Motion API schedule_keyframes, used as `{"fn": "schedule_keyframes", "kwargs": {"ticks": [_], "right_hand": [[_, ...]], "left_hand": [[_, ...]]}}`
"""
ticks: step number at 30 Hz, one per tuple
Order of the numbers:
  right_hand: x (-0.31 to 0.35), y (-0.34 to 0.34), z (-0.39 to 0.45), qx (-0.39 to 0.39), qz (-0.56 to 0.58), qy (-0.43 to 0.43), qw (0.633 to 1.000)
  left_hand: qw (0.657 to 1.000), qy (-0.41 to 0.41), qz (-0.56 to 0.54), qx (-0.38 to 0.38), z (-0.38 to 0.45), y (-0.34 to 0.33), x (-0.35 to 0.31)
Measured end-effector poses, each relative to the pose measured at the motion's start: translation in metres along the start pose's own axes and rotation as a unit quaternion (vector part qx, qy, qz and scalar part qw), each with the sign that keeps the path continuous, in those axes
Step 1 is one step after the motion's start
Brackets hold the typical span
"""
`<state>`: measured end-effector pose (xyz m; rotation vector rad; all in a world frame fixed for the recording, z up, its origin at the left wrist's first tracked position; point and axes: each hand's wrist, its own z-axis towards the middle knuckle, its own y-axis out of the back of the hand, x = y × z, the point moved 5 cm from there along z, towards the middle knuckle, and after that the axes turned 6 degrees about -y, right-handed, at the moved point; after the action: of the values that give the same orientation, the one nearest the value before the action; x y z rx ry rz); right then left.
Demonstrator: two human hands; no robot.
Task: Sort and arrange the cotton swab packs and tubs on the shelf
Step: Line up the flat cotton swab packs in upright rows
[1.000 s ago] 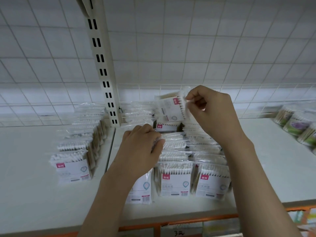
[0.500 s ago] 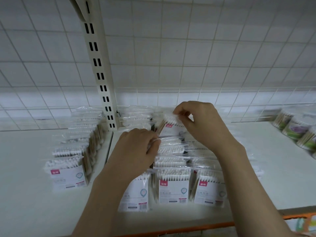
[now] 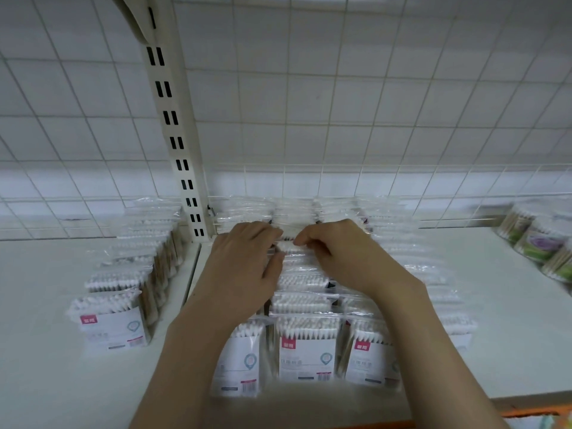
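Clear packs of cotton swabs with white labels stand in rows on the white shelf (image 3: 510,351). The middle row (image 3: 306,351) runs back toward the wall grid, with a row on either side of it. My left hand (image 3: 244,267) lies on top of the left row, fingers curled over the pack tops. My right hand (image 3: 334,252) pinches the top edge of a swab pack (image 3: 291,247) far back in the middle row. Both hands meet over that pack. Round tubs of swabs (image 3: 538,239) lie at the far right, blurred.
A separate row of swab packs (image 3: 114,320) stands on the left shelf section. A slotted upright post (image 3: 182,144) divides the two sections. A white wire grid backs the shelf. An orange strip edges the shelf front at the lower right.
My right hand brought the raised pack down and set it into the middle row. My left hand slid further back along the left row toward it.
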<state>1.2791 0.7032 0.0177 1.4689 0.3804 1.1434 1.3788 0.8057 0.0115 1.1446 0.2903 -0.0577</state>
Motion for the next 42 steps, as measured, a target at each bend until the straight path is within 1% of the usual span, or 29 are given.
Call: {"fn": "schedule_keyframes", "kwargs": {"ticks": [2, 4, 6, 8, 13, 17, 23, 27, 28, 32, 34, 37, 42], "right_hand": [[-0.003, 0.005, 0.000, 0.006, 0.025, -0.013, 1.000], [-0.006, 0.015, 0.002, -0.010, 0.033, -0.020, 0.999], [-0.011, 0.024, 0.007, -0.037, 0.016, -0.025, 0.999], [-0.013, 0.029, 0.013, -0.044, -0.004, -0.030, 0.999], [-0.011, 0.014, 0.031, 0.018, -0.065, -0.023, 0.997], [-0.011, -0.002, 0.034, 0.054, -0.096, -0.013, 0.994], [-0.013, 0.004, 0.033, 0.058, -0.085, -0.011, 0.995], [-0.008, 0.012, 0.037, 0.088, -0.055, -0.012, 0.995], [-0.007, 0.017, 0.039, 0.086, -0.056, -0.009, 0.995], [-0.012, 0.031, 0.054, 0.035, -0.069, -0.010, 0.997], [-0.016, 0.029, 0.062, 0.032, -0.087, -0.013, 0.996], [-0.019, 0.023, 0.070, 0.039, -0.098, -0.014, 0.994], [-0.024, 0.007, 0.075, 0.076, -0.088, -0.017, 0.993]], "left_hand": [[1.000, 0.002, 0.008, 0.024, 0.002, -0.006, 0.001], [0.999, -0.007, 0.014, 0.031, 0.002, -0.011, 0.001], [0.999, -0.010, 0.012, 0.028, 0.002, -0.013, 0.003], [1.000, -0.007, 0.005, 0.024, 0.004, -0.011, 0.004], [1.000, -0.003, -0.001, 0.000, 0.010, -0.007, 0.003], [0.999, 0.002, 0.023, 0.025, 0.023, -0.013, 0.007], [0.998, 0.017, 0.041, 0.048, 0.025, -0.024, 0.008], [0.999, 0.010, 0.040, 0.025, 0.023, -0.021, 0.005], [0.999, 0.008, 0.037, 0.021, 0.023, -0.021, 0.005], [1.000, 0.014, 0.027, 0.007, 0.023, -0.021, 0.005], [1.000, 0.017, 0.014, 0.001, 0.023, -0.022, 0.007], [1.000, 0.019, 0.002, -0.007, 0.023, -0.022, 0.008], [1.000, 0.026, -0.001, -0.002, 0.025, -0.023, 0.010]]}}
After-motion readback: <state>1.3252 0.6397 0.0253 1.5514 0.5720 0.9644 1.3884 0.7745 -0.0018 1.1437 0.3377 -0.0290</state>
